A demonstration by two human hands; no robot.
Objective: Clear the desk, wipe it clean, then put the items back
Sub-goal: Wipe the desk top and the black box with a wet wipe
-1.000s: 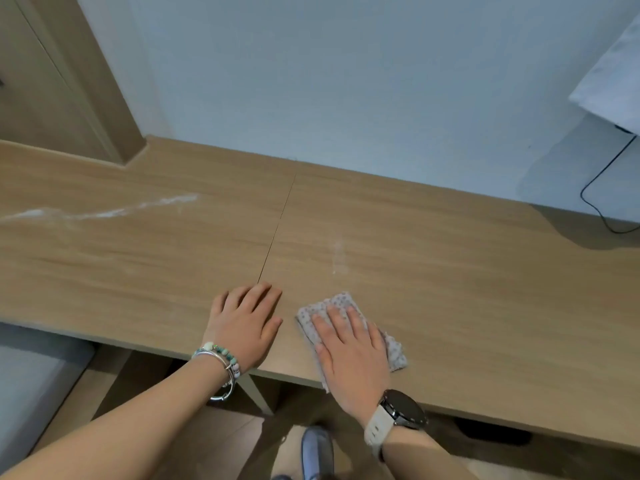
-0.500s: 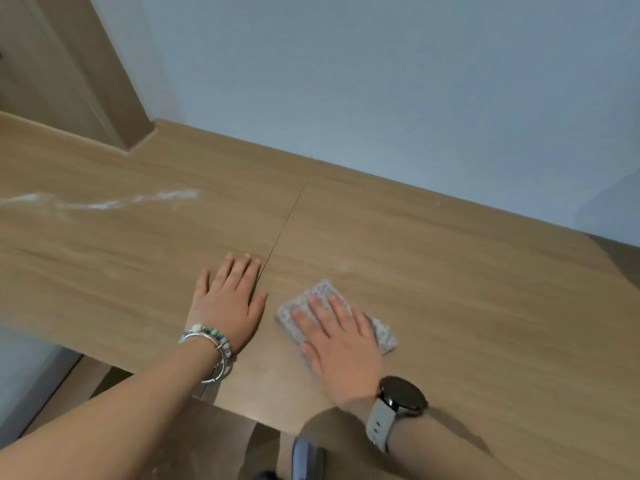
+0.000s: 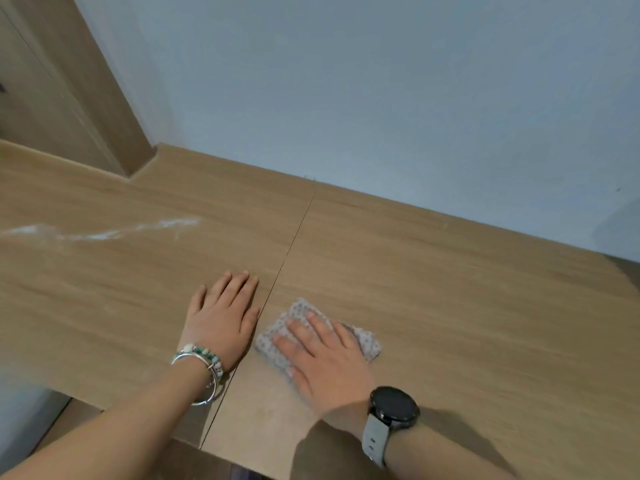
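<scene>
Pressing the cloth, right hand nears left hand.

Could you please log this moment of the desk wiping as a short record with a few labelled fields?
surface: wooden desk, two panels meeting at a seam
tool: grey dotted cloth, flat on the right panel near the seam
right hand: flat, palm down, pressing the cloth; dark watch on the wrist
left hand: flat on the left panel, holding nothing; bracelets on the wrist
unwiped residue: white streak on the left panel
items on desk: none visible
</scene>
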